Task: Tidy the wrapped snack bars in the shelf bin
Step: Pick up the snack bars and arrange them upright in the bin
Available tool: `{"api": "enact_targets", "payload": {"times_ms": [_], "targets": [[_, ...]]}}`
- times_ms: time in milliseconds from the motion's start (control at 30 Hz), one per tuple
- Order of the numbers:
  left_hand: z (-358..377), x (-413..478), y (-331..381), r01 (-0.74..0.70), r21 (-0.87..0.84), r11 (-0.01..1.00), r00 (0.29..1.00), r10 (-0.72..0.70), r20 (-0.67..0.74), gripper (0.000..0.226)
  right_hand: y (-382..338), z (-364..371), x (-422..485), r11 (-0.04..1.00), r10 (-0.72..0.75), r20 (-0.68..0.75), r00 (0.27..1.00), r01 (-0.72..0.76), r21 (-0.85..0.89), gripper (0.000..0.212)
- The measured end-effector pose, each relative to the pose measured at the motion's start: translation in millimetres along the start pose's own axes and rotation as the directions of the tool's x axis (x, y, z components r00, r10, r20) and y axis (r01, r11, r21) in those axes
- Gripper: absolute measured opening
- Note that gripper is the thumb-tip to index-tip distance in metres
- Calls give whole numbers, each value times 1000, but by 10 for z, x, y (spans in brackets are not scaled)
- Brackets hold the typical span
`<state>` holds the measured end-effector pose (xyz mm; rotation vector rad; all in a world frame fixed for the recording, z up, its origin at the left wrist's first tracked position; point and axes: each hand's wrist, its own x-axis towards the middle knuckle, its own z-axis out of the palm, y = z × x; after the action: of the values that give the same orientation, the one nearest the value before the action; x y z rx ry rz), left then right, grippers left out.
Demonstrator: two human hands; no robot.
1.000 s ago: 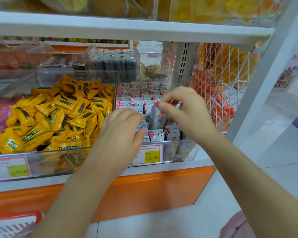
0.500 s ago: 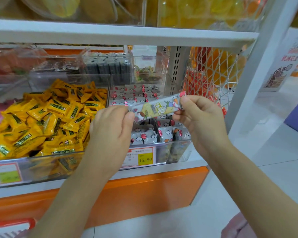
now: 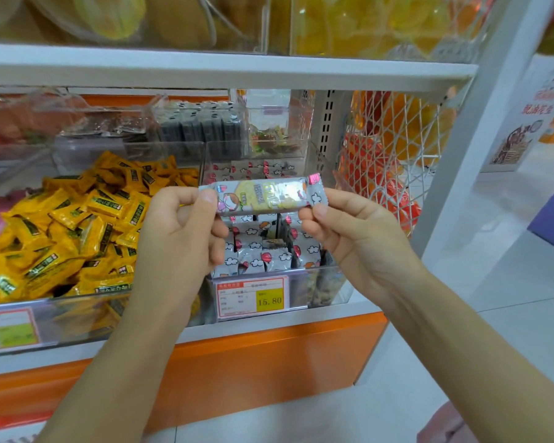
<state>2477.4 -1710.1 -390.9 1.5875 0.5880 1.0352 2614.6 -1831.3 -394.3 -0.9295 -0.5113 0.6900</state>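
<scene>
Silver snack bar (image 3: 263, 195) | left hand (image 3: 179, 231), right hand (image 3: 349, 231) fingers (image 3: 321, 214) pinch ends | tag (image 3: 253, 298): 15.80

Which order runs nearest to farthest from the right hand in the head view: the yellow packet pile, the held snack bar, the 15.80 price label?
1. The held snack bar: the right hand pinches its right end.
2. The 15.80 price label: lower down, to the hand's left.
3. The yellow packet pile: far to the left, beyond the left hand.

A shop: price tag (image 3: 252, 298) on stocked snack bins (image 3: 333, 282)
</scene>
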Motion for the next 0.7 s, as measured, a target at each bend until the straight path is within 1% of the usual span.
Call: {"api": "enact_targets", "payload": {"times_ms": [67,133,200,300,400,467,533,600,633,667,700], "targets": [[-11,-1,12,53,-118,992,997,-47,54,10,-2,-4,2,1000,16,-17,1000,-16,22,21],[-21,-1,16,80,-196,977,991,-57,123,7,-4,-11,9,997,36,-53,998,-32,65,15],[-27,-8,21,90,-244,966,981,-44,189,15,-4,-19,17,992,52,-90,995,-40,122,13],[-15,-18,27,59,-237,970,970,0,243,22,-1,-38,30,983,68,-136,988,-43,179,14],[-9,-25,23,31,-203,979,965,24,262,23,-7,-49,24,984,54,-145,988,-28,176,19],[-11,-24,19,45,-179,983,966,3,258,24,-6,-51,16,989,31,-141,990,-10,146,23],[-10,-12,19,93,-178,980,968,-47,247,22,-1,-57,12,997,-19,-132,991,29,70,24],[-20,2,18,151,-217,964,966,-98,238,11,-6,-47,3,995,-97,-109,989,92,-43,18],[-22,4,24,156,-212,965,969,-107,223,14,-9,-40,-3,987,-133,-94,987,124,-100,17],[-25,1,28,141,-176,974,972,-102,212,24,-7,-39,-5,977,-162,-82,983,148,-152,17],[-30,-1,21,112,-117,987,975,-86,203,28,-6,-32,-11,966,-182,-71,981,165,-197,19]]}}
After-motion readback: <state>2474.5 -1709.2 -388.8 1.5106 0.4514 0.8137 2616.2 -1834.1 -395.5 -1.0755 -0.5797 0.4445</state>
